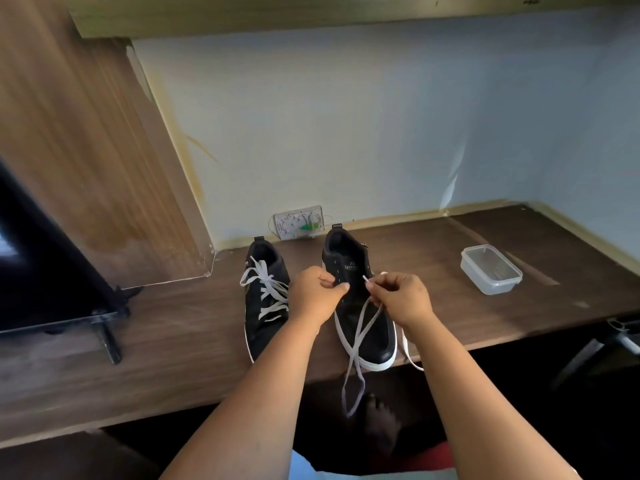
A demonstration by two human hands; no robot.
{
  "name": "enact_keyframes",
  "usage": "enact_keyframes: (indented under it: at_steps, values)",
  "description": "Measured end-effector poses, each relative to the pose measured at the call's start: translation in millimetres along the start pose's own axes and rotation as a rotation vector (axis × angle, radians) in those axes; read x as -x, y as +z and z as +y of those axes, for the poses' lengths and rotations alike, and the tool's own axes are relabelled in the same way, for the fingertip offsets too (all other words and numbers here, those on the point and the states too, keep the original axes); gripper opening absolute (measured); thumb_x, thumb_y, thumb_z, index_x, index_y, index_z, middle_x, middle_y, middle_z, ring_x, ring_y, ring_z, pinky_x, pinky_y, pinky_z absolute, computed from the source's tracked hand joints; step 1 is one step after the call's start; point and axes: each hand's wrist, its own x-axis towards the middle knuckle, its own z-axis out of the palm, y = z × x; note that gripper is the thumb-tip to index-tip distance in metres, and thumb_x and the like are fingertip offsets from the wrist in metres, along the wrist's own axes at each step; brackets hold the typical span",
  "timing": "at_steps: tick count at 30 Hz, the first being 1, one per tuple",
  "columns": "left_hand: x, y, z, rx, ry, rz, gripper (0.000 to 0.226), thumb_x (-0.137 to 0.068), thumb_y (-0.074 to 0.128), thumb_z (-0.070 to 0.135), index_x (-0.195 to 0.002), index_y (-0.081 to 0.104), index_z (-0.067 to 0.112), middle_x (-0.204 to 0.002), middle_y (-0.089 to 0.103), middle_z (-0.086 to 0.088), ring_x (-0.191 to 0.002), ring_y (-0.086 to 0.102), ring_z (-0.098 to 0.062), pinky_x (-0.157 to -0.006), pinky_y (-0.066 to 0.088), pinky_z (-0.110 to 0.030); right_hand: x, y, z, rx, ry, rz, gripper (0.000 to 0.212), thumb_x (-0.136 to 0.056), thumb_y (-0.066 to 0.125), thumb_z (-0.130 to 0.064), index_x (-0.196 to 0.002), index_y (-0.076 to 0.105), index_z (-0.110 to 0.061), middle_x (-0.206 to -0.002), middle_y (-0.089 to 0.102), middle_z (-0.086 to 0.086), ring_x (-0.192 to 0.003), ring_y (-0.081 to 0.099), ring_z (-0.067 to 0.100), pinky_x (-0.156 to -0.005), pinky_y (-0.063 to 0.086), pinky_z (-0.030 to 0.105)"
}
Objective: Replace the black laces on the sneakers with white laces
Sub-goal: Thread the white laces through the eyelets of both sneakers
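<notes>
Two black sneakers with white soles stand on the wooden desk (173, 341), toes toward me. The left sneaker (265, 306) has a white lace threaded through its eyelets. Over the right sneaker (360, 327) a loose white lace (356, 337) crosses the toe and hangs off the desk's front edge. My left hand (317, 294) pinches the eyelet flap on that shoe's left side. My right hand (401, 296) pinches the lace near its tip, just above the right eyelet row. No black laces are in view.
A clear lidded plastic container (491, 269) sits on the desk to the right. A dark screen on a stand (52, 271) fills the left side. A wall socket plate (298, 222) sits behind the shoes. A chair frame (616, 337) shows at the right edge.
</notes>
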Motion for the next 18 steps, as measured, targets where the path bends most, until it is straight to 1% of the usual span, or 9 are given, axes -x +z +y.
enact_keyframes:
  at_steps: [2, 4, 6, 7, 8, 10, 12, 15, 18]
  values:
    - [5.2, -0.1, -2.1, -0.165, 0.025, -0.034, 0.034, -0.071, 0.082, 0.042, -0.087, 0.064, 0.018, -0.078, 0.063, 0.008, -0.080, 0.062, -0.012, -0.072, 0.051, -0.029, 0.6, -0.1, 3.0, 0.280, -0.099, -0.032, 0.008, -0.087, 0.070, -0.016, -0.093, 0.075, -0.019, -0.078, 0.071, -0.001, -0.071, 0.066, 0.009, -0.072, 0.053, 0.024]
    - [12.0, 2.7, 0.4, -0.266, 0.020, -0.048, 0.035, -0.070, 0.080, 0.047, -0.073, 0.062, 0.017, -0.068, 0.060, 0.006, -0.068, 0.056, -0.011, -0.058, 0.044, -0.026, 3.2, 4.3, 5.0, 0.481, -0.184, -0.087, 0.015, -0.089, 0.067, -0.016, -0.102, 0.075, -0.018, -0.090, 0.072, -0.001, -0.082, 0.064, 0.010, -0.079, 0.052, 0.023]
    - [15.4, 5.5, 2.5, -0.326, 0.003, -0.059, 0.042, -0.075, 0.076, 0.044, -0.052, 0.054, 0.017, -0.049, 0.049, 0.005, -0.049, 0.046, -0.011, -0.044, 0.030, -0.024, 3.7, 9.8, 7.7, 0.578, -0.239, -0.093, 0.018, -0.090, 0.064, -0.015, -0.104, 0.075, -0.016, -0.097, 0.072, 0.000, -0.085, 0.064, 0.011, -0.079, 0.049, 0.020]
    - [14.6, 5.9, 2.1, -0.313, -0.022, -0.070, 0.045, -0.076, 0.075, 0.040, -0.047, 0.052, 0.015, -0.044, 0.047, 0.004, -0.045, 0.045, -0.013, -0.042, 0.029, -0.024, 2.9, 12.3, 9.3, 0.608, -0.255, -0.089, 0.019, -0.090, 0.063, -0.015, -0.104, 0.075, -0.015, -0.099, 0.073, 0.003, -0.086, 0.065, 0.014, -0.078, 0.050, 0.022]
    - [12.1, 6.6, 0.3, -0.268, -0.057, -0.088, 0.042, -0.075, 0.074, 0.036, -0.047, 0.055, 0.012, -0.044, 0.052, -0.001, -0.045, 0.052, -0.016, -0.042, 0.035, -0.026, 2.1, 14.7, 10.9, 0.636, -0.268, -0.092, 0.020, -0.090, 0.061, -0.014, -0.104, 0.075, -0.014, -0.100, 0.072, 0.005, -0.088, 0.066, 0.018, -0.078, 0.051, 0.025]
    - [7.3, 5.1, -3.7, -0.084, -0.135, -0.125, 0.029, -0.074, 0.071, 0.025, -0.054, 0.064, 0.006, -0.056, 0.065, -0.011, -0.057, 0.067, -0.024, -0.056, 0.056, -0.032, 1.0, 18.8, 13.7, 0.691, -0.298, -0.118, 0.022, -0.090, 0.058, -0.013, -0.106, 0.074, -0.013, -0.105, 0.069, 0.009, -0.093, 0.064, 0.024, -0.081, 0.052, 0.031]
    - [3.2, 4.1, -8.7, 0.129, -0.233, -0.161, 0.020, -0.079, 0.068, 0.011, -0.060, 0.066, 0.004, -0.073, 0.070, -0.019, -0.069, 0.071, -0.027, -0.066, 0.061, -0.037, 1.7, 22.0, 14.9, 0.701, -0.341, -0.139, 0.023, -0.090, 0.059, -0.011, -0.107, 0.074, -0.013, -0.105, 0.065, 0.009, -0.094, 0.063, 0.026, -0.083, 0.051, 0.035]
    - [4.3, -0.3, -8.1, 0.308, -0.310, -0.224, 0.016, -0.087, 0.062, -0.001, -0.071, 0.066, 0.004, -0.093, 0.068, -0.022, -0.087, 0.069, -0.030, -0.058, 0.058, -0.023, 3.3, 27.2, 16.1, 0.663, -0.401, -0.144, 0.020, -0.089, 0.062, -0.011, -0.103, 0.075, -0.013, -0.098, 0.064, 0.009, -0.090, 0.063, 0.027, -0.081, 0.051, 0.040]
    - [4.4, -1.1, -7.2, 0.355, -0.336, -0.244, 0.016, -0.087, 0.060, -0.002, -0.073, 0.066, 0.004, -0.096, 0.068, -0.021, -0.094, 0.067, -0.031, -0.056, 0.056, -0.020, 4.9, 32.2, 15.6, 0.617, -0.437, -0.124, 0.018, -0.086, 0.063, -0.007, -0.098, 0.076, -0.012, -0.092, 0.064, 0.008, -0.084, 0.062, 0.026, -0.076, 0.051, 0.040]
